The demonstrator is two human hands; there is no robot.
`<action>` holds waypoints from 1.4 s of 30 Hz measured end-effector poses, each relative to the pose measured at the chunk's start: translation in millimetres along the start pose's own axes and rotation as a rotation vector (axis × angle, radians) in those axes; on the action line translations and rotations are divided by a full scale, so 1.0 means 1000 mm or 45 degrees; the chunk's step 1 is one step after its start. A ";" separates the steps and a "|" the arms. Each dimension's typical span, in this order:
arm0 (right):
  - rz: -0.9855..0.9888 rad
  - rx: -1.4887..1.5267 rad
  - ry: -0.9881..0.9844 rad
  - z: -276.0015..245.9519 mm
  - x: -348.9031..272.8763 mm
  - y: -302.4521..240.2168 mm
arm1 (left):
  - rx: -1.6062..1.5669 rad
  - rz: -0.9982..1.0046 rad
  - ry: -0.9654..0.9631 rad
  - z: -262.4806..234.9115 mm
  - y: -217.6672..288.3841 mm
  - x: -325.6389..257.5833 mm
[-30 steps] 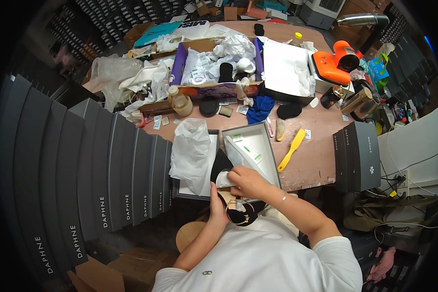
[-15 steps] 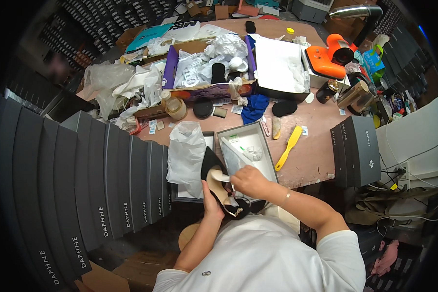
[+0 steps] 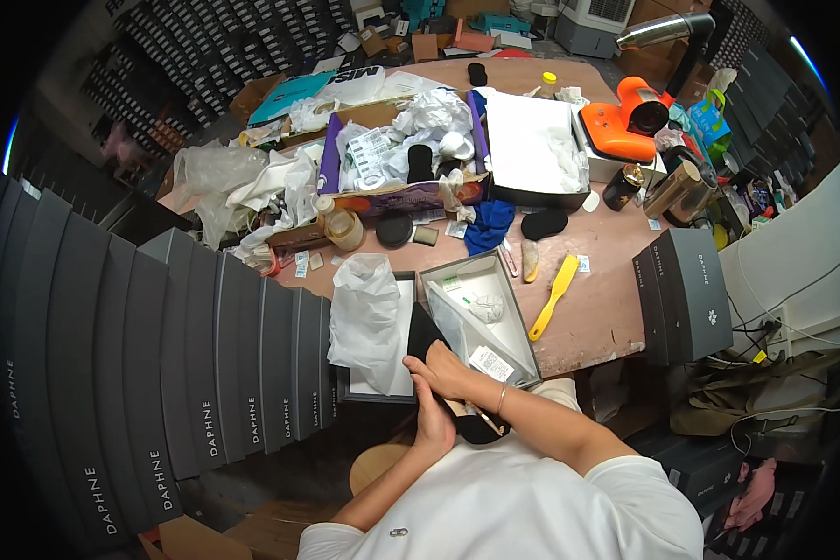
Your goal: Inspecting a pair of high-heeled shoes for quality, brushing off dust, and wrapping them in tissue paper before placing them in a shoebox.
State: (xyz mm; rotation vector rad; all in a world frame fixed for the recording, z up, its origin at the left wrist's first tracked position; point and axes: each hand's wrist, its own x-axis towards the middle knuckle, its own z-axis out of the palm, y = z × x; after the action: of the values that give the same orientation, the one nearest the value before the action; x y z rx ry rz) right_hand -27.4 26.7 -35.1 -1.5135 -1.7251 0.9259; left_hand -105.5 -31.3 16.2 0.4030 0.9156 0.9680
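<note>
Cupping a black shoe [image 3: 426,332] in the partly curled left hand [image 3: 433,426] and covering it with the bent right hand [image 3: 446,373], exact closure hidden, apparently for steadiness near the open grey box [image 3: 375,398].

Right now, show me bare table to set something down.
The table is bare between the yellow brush and right-hand dark boxes, nearer than the packet. It's crowded left, by the open box, and farther back, by the purple box and orange tool.
</note>
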 end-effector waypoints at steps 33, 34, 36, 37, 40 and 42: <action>0.155 0.028 -0.217 -0.015 -0.036 -0.032 | 0.008 -0.355 -0.035 -0.037 0.024 0.044; 0.075 0.107 -0.241 -0.022 -0.041 -0.033 | 0.015 -0.305 0.045 -0.018 0.033 0.038; -0.108 0.238 -0.300 -0.045 -0.053 -0.035 | -0.005 -0.138 -0.079 -0.011 0.038 0.038; -0.077 0.217 -0.539 -0.055 -0.054 -0.032 | 0.024 -0.156 -0.092 -0.023 0.030 0.044; -0.142 0.390 -0.565 -0.072 -0.081 -0.024 | -0.109 -0.316 -0.023 -0.045 0.009 0.050; 0.505 0.613 -0.850 -0.101 -0.060 -0.008 | -0.197 -0.377 -0.055 -0.043 0.004 0.048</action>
State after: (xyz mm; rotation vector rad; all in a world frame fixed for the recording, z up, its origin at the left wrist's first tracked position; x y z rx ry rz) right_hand 60.3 -24.8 24.6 -1.3081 -1.4486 2.0691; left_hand -130.7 7.2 -28.8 0.1504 0.8275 0.7493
